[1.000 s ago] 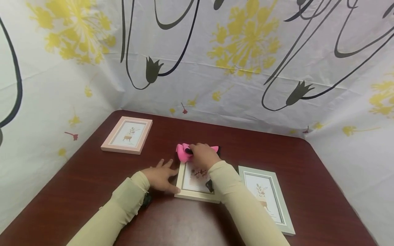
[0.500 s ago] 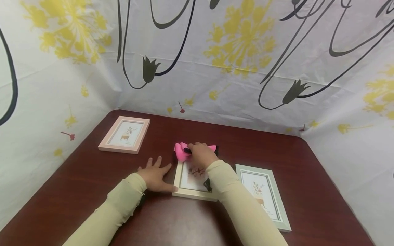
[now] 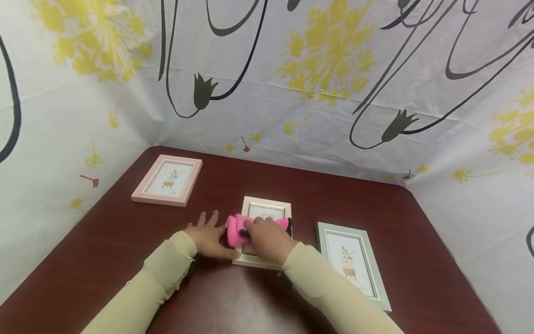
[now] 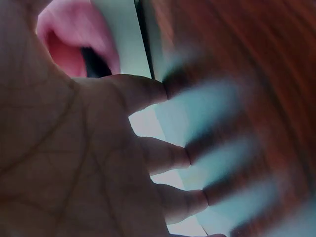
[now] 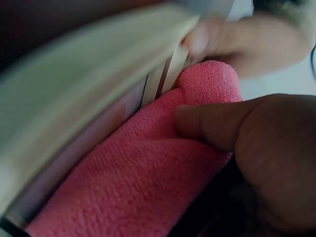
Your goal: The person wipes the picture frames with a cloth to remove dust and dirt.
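A cream picture frame (image 3: 257, 264) lies flat on the dark red table in the head view. My right hand (image 3: 270, 240) grips a bunched pink cloth (image 3: 235, 234) with black parts, and the cloth lies across the middle of the frame. In the right wrist view, the thumb presses into the fuzzy cloth (image 5: 128, 173) along the frame's inner edge. Fingers spread, my left hand (image 3: 208, 239) is at the frame's left side, its thumb on the near left corner. The left wrist view shows the palm (image 4: 64, 148), with the cloth (image 4: 94, 24) close behind it.
A pink picture frame (image 3: 139, 195) lies at the table's far left. To the right, a pale green frame (image 3: 372, 250) lies near my right forearm. Behind the table (image 3: 359, 195) hangs a white sheet (image 3: 250, 111) with printed flowers.
My right hand has drawn the pink cloth from the frame's far end toward me, uncovering its far rim and the picture's upper part. The left thumb stays at the near corner.
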Tool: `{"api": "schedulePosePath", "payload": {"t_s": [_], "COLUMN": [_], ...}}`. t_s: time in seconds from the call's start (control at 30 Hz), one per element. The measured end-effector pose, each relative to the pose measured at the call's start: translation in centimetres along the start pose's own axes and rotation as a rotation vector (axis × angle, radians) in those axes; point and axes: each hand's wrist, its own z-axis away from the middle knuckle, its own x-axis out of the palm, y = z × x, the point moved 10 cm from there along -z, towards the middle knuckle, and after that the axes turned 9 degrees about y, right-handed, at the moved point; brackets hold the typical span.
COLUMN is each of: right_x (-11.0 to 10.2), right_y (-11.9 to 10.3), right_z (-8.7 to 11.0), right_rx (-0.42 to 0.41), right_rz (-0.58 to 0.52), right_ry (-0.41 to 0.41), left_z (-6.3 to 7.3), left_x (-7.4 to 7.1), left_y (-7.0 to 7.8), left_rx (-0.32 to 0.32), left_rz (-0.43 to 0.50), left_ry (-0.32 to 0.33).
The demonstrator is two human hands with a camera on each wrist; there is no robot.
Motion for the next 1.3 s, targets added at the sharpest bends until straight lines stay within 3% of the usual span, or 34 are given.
{"api": "schedulePosePath", "payload": {"t_s": [0.13,0.3,0.53,0.67,0.77,0.93,1.17,1.3], "right_x": [-0.1,0.0,-0.3,0.3,0.7,0.4,-0.1,-0.6], "right_y": [-1.1,-0.8,2.6,5.4,6.1,4.8,0.7,-1.0], "right_z": [1.5,1.4,-2.5,-4.3,-4.6,-3.5,0.6,2.1], "right_rx": [-0.039,-0.008,0.119,0.224,0.246,0.168,0.013,-0.04], "right_rz": [0.04,0.083,0.115,0.079,0.047,0.0,0.004,0.04], "right_ry": [0.011,0.044,0.082,0.044,0.009,-0.024,-0.073,-0.049], "left_z": [-0.1,-0.1,-0.1,-0.3,-0.4,-0.3,-0.2,-0.2], "left_x": [-0.2,0.0,0.1,0.1,0.1,0.1,0.1,0.1], "left_y": [-0.1,0.0,0.1,0.3,0.5,0.4,0.1,0.0], "left_rx": [-0.006,-0.01,0.007,0.018,0.021,0.006,-0.001,0.0], "left_rz": [0.0,0.007,-0.018,-0.027,-0.024,-0.017,-0.013,-0.031], "left_ry": [0.012,0.004,-0.001,0.001,0.001,0.005,0.003,0.006]}}
